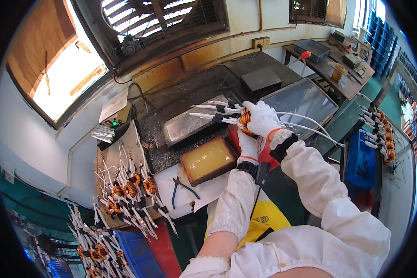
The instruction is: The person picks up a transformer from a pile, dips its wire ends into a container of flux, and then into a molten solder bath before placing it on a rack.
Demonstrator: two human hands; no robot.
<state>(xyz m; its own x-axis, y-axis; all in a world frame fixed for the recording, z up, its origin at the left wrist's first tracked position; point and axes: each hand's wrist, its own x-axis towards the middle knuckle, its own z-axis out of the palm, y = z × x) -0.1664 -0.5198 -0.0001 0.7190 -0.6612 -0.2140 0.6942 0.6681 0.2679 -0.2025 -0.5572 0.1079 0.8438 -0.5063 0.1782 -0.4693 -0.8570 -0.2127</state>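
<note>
Both hands wear white gloves and meet just beyond the yellow tray [208, 160], a shallow rectangular pan of amber liquid that sits near the middle of the worktop [171, 183]. The right hand [262, 118] is closed around a copper-wound coil [244, 121], holding it up past the tray's far right corner, with the coil's white-sleeved leads [207, 110] fanning out to the left above a grey metal trough [190, 123] that lies directly behind the tray. The left hand [248, 146] sits just under the right one, to the right of the tray, fingers curled shut; what it grips I cannot tell, since the right wrist and a red object cover it. Just in front of the tray, on a white sheet, lies a pair of blue-handled pliers [183, 189]. Left of the tray, a heap of finished coils [129, 190] with white leads is spread across a board, and more spill toward a blue bin [136, 257] well in front of it. A small control box [113, 118] with a green light stands beyond the tray to the left. Far to the right of the tray, another row of coils [384, 136] hangs on a rack.
</note>
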